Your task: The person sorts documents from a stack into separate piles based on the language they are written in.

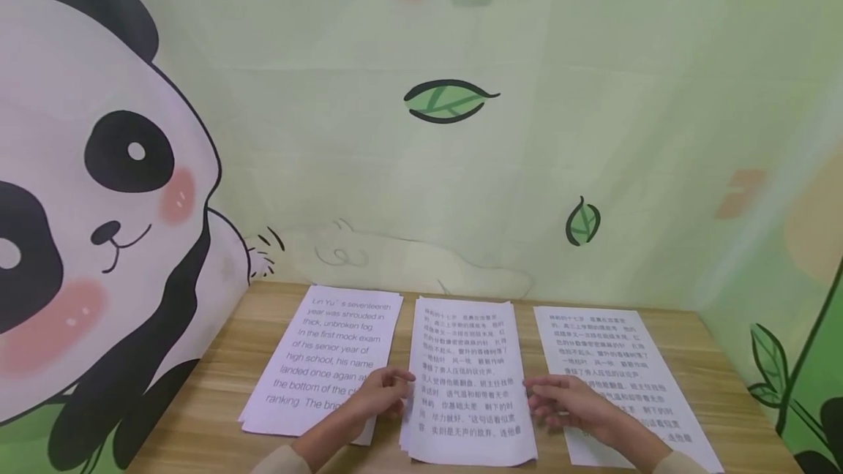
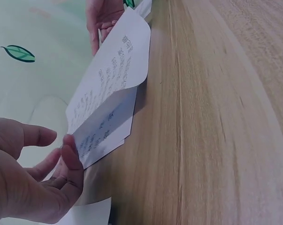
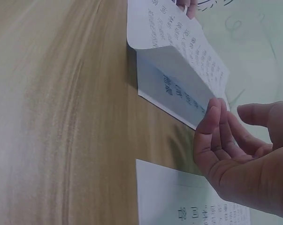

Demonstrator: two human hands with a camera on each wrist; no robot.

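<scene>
Three lots of printed paper lie side by side. The top sheet of the middle paper stack (image 1: 464, 364), printed in Chinese, is raised and bowed above a sheet (image 2: 101, 136) beneath it. At its left edge is my left hand (image 1: 380, 399), fingertips touching the paper and thumb apart from it in the left wrist view. My right hand (image 1: 569, 404) is at the opposite edge; the right wrist view has its bent fingertips (image 3: 215, 110) against the sheet, the thumb held away. Its forearm covers part of the right-hand Chinese page (image 1: 593, 342).
On the left lies a stack of English pages (image 1: 342, 342), its lower right part behind my left hand. The wooden table (image 1: 217, 386) meets a pale green cloth backdrop (image 1: 461, 189) printed with leaves and a large panda (image 1: 85, 79).
</scene>
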